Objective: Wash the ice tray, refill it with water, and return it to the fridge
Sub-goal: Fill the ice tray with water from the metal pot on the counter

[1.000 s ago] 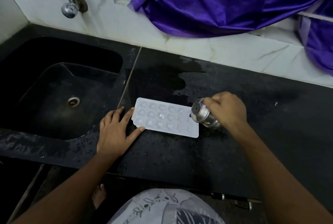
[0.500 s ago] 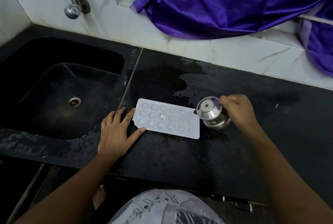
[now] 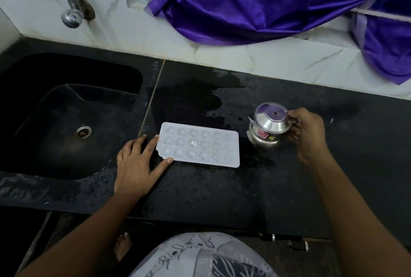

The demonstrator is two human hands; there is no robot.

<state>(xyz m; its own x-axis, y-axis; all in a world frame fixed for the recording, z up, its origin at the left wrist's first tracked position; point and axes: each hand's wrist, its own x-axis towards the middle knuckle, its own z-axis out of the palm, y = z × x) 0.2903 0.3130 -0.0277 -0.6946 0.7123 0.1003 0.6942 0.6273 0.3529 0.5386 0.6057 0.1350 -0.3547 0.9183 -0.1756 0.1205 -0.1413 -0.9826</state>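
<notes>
Your ice tray (image 3: 200, 144) lies flat on the wet counter (image 3: 222, 187) beside the sink (image 3: 66, 121); washing looks done, filling likely nearly so. Your left hand (image 3: 138, 165), fingers straight, steadies its end; your right hand (image 3: 309, 134) grips the steel pot (image 3: 270, 127), upright just beside the tray. The fridge comes next.

I see the left hand (image 3: 139, 165) lying flat on the wet black counter (image 3: 222, 187), fingers spread, with its forefinger and thumb touching the nearest end of the white ice tray (image 3: 200, 144). Past the tray's other end, the right hand (image 3: 309, 134) grips a steel pot (image 3: 269, 127) from its side; I cannot tell whether the pot rests on the counter. The black sink (image 3: 44, 121) lies just outside the left hand, and a purple cloth (image 3: 244, 3) hangs beyond both hands.
</notes>
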